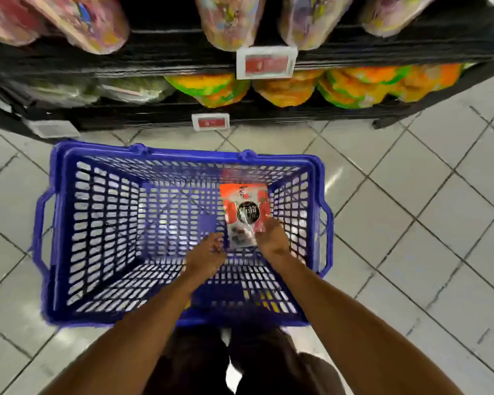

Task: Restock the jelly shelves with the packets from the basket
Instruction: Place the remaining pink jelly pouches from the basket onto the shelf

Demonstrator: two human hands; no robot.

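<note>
Directly below, a blue plastic shopping basket (pixel 183 154) with open lattice walls stands on a pale tiled floor (pixel 411 195), just in front of black shop shelves (pixel 154 121). Only one thing is visible inside it: a red-and-white jelly packet (pixel 246 209) with a dark round label, near the basket's right wall and tilted up from the bottom. The right hand (pixel 271 238) grips the packet's lower right corner, fingers curled over it. The left hand (pixel 208 249) reaches in just beside the packet's lower left edge, its fingers loosely curled and not closed round anything; motion blur hides whether they touch the packet. On the lowest shelf lie orange-and-green bags (pixel 211 89) to the right and clear, greenish bags (pixel 137 89) to the left. The shelf above holds pink and multicoloured bags (pixel 231 21). A white price tag with a red panel is clipped to each shelf edge, the upper tag (pixel 266 62) and the lower tag (pixel 210 121).
</note>
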